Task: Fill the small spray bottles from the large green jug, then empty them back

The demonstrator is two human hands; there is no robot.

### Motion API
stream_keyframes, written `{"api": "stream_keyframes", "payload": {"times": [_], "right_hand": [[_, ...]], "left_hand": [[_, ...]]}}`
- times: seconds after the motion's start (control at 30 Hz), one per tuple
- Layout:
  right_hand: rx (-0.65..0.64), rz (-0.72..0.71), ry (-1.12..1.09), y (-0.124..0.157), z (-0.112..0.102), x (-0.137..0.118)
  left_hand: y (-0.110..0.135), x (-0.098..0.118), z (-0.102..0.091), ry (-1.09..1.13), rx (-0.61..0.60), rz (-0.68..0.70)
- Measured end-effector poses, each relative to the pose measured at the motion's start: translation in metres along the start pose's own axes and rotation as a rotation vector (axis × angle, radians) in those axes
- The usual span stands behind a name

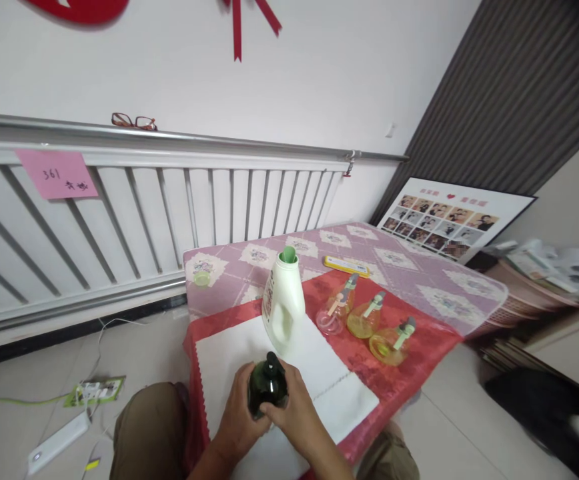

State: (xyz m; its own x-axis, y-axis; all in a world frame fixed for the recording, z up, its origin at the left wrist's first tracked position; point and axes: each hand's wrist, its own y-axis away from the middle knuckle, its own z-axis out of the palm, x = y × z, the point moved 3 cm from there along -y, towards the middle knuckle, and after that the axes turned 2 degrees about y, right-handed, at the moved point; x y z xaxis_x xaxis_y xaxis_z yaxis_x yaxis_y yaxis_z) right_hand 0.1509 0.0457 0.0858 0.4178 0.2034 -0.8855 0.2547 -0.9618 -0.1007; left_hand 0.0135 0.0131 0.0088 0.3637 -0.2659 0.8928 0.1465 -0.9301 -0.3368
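- We have a dark green pump bottle (264, 387) between our two hands, above the near part of a white cloth (339, 400); we cannot tell whether its base touches the cloth.
- Our left hand (237, 407) has its fingers partly curled against the bottle's left side.
- Our right hand (299, 407) grips the right side, fingers bent, thumb across the near face.
- Just beyond, a white jug (289, 313) stands upright, a green piece in its neck.
- To the right, clear bottles (363, 325) with yellowish liquid stand on a red cloth (434, 337).
- Farther back on our counter (314, 255) lies a yellow box (347, 267).
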Motion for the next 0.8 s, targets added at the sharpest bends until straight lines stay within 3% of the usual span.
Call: {"api": "stream_keyframes", "payload": {"times": [0.2, 0.57, 0.8], "right_hand": [[-0.052, -0.035, -0.089, 0.002, -0.005, 0.008], [-0.246, 0.010, -0.282, -0.017, -0.008, 0.010], [-0.159, 0.020, -0.235, -0.008, 0.001, 0.008]], "left_hand": [[-0.002, 0.001, -0.002, -0.010, -0.009, 0.050], [0.004, -0.014, 0.001, 0.047, -0.006, -0.097], [0.005, -0.011, 0.003, 0.014, -0.038, -0.047]]}}
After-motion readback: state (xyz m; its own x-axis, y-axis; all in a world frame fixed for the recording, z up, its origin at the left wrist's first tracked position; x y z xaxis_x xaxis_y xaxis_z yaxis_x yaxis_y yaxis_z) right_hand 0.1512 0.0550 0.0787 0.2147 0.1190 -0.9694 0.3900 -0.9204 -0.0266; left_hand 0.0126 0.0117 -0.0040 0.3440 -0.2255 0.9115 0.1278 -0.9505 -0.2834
